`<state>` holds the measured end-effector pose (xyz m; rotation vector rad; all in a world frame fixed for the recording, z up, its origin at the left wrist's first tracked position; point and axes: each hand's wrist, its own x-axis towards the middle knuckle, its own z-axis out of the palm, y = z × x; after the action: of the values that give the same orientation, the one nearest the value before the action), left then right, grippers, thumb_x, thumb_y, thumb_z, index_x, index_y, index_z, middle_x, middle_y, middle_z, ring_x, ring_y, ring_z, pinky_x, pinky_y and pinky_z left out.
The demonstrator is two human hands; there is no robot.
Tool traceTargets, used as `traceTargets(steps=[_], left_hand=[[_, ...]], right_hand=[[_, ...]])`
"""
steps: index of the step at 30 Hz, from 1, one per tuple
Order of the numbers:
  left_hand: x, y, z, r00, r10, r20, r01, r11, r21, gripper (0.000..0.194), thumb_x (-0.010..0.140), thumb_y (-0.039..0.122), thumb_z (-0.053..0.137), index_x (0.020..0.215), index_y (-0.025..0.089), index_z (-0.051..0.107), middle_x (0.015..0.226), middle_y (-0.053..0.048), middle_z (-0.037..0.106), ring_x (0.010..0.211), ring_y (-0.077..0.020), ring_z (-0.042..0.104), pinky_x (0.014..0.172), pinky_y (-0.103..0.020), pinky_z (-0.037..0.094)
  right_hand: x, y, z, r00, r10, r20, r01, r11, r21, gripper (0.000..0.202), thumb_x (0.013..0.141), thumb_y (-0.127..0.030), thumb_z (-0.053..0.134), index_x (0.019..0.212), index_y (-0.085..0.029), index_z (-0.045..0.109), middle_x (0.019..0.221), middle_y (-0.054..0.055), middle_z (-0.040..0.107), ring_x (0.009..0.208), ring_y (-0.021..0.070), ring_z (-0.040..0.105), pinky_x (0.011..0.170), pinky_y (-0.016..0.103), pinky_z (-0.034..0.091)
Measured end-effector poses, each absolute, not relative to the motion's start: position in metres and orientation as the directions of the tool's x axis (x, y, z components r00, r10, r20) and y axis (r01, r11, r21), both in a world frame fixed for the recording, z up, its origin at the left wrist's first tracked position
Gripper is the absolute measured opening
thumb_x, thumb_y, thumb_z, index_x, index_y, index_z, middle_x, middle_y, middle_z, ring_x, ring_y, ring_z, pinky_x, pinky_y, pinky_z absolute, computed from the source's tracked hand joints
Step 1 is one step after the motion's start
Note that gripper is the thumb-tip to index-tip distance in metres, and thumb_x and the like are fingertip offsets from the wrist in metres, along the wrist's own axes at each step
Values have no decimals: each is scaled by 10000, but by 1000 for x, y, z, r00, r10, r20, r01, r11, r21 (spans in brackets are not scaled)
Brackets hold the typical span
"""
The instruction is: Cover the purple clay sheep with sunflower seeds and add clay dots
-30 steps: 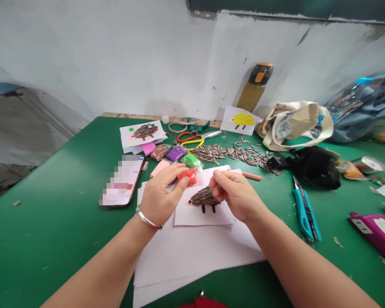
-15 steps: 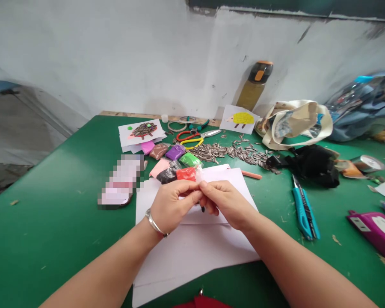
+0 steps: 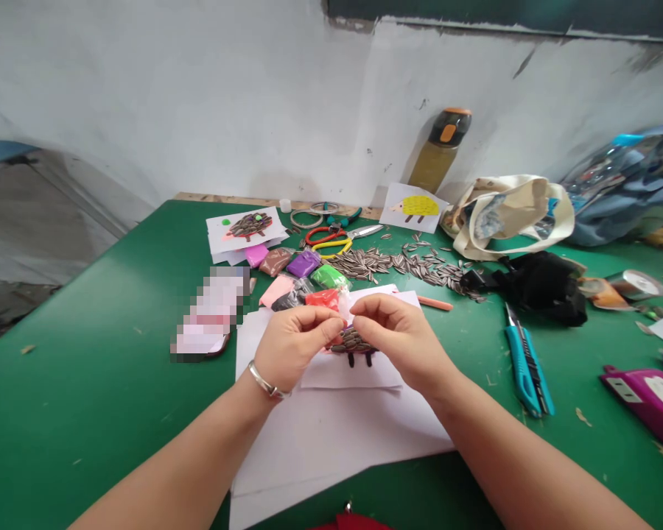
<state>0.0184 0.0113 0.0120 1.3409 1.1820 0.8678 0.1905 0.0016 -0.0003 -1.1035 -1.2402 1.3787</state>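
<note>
ok so the left hand (image 3: 295, 342) has thumb + index pinched tight on a tiny red bit (image 3: 344, 322), too small to ID tbh. Right hand (image 3: 406, 342) is v close on the other side, fingers curled, small gap btwn the two; can't tell if it's got anything. The seed hedgehog (image 3: 356, 341) on its white card (image 3: 351, 377) is under + btwn the hands, partly hidden by the fingers, w/ its black legs pointing to the near side. Bigger white sheets (image 3: 331, 442) are underneath. Red packet (image 3: 321, 298) is just past the left fingertips, w/ the green packet (image 3: 330, 277) behind it, then the seed pile (image 3: 365, 263) further back. Phone (image 3: 207, 324) to the left, blue cutter (image 3: 524, 368) off to the right.
</note>
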Motion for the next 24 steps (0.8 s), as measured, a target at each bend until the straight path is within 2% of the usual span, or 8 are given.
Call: traceTargets(steps=[3,14,20,24], left_hand=[[18,12,12,242,960,-140,145,107,984,221,747,338,680,760,122,727,639,-34,665,605,-135,576,576,-243,486],[21,11,13,309,932,-187,109,161,981,239,738,359,691,720,123,730,643,-40,663,622,-138,574,622,-261,478],[18,14,10,364,907,-211,72,199,977,235,732,348,706,736,114,732,661,-46,661,633,-133,556,631,-262,471],[13,16,9,413,886,-209,84,192,978,229,739,339,714,726,110,727,667,-46,652,638,-125,544,627,-252,452]], right_hand=[[187,-2,0,-176,984,2,-88,-14,-996,96,792,-246,666,871,-195,646,808,-1,664,720,108,631,648,238,512],[184,-3,1,-200,980,-9,-87,-27,-996,75,817,-255,640,805,-183,619,714,-12,648,677,130,662,644,270,548],[185,-2,1,-248,968,-34,-142,-71,-987,87,806,-249,659,813,-177,611,715,-7,656,683,143,674,644,279,543],[188,0,-1,-316,943,-108,-176,-170,-970,161,778,-289,701,826,-166,610,719,6,657,694,143,656,676,299,529]])
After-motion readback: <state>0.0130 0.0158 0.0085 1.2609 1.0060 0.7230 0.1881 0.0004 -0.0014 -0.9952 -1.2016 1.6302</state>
